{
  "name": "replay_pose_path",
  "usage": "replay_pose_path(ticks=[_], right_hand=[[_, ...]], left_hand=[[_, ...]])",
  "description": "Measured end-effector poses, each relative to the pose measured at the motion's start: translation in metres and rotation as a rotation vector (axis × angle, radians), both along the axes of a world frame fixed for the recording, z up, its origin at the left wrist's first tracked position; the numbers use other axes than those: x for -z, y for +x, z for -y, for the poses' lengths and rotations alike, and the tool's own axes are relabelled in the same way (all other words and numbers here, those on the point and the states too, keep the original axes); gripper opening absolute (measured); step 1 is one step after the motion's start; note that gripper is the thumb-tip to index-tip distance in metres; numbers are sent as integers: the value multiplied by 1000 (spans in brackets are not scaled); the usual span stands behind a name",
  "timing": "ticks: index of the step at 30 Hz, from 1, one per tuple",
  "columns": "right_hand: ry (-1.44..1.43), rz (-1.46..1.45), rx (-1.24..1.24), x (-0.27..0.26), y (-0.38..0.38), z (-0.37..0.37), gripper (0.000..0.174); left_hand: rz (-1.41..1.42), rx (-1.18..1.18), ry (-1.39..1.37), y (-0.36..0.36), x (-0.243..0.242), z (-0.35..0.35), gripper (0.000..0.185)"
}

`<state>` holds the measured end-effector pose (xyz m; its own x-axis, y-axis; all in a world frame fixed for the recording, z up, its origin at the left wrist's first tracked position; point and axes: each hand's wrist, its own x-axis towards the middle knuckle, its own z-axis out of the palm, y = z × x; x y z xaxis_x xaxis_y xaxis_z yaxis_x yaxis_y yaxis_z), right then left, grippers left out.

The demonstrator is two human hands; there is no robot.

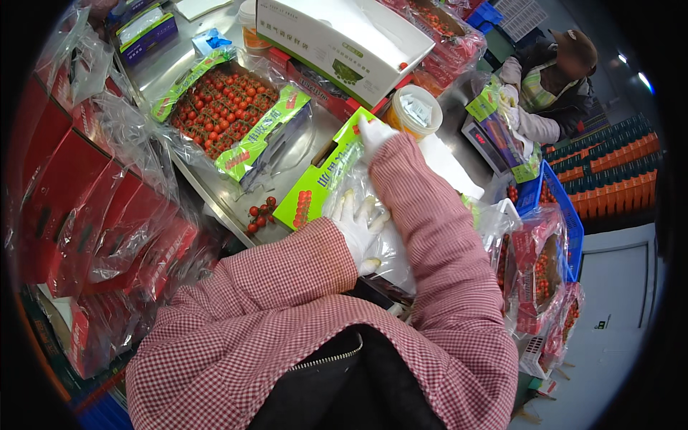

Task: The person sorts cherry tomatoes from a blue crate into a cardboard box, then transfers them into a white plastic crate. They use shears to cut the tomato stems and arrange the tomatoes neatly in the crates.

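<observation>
In the head view a green cardboard box with tomato pictures lies on the steel table, with clear plastic film over its near side. My left hand, in a white glove, rests on the film with its fingers spread. The gloved right hand is at the box's far end; its fingertips are partly hidden, so its hold cannot be told. Several loose cherry tomatoes on the vine lie beside the box's near left corner. Further left stands an open green box full of vine tomatoes, wrapped in clear film.
A white tub of small packets and a large white carton stand beyond the box. Stacked red boxes in film line the left side. At right are a blue crate, wrapped tomato boxes and a co-worker handling another box.
</observation>
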<state>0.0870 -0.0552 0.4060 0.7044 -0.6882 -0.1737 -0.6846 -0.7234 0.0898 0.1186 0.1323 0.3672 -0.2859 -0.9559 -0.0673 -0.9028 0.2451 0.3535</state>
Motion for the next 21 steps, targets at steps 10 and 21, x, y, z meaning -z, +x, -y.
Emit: replay_pose_path(ticks=[10, 21], right_hand=[[219, 370, -571, 71, -84, -6, 46], [346, 110, -73, 51, -19, -37, 55]], left_hand=[[-109, 2, -125, 6, 2, -2, 84], [116, 78, 88, -5, -20, -4, 85]])
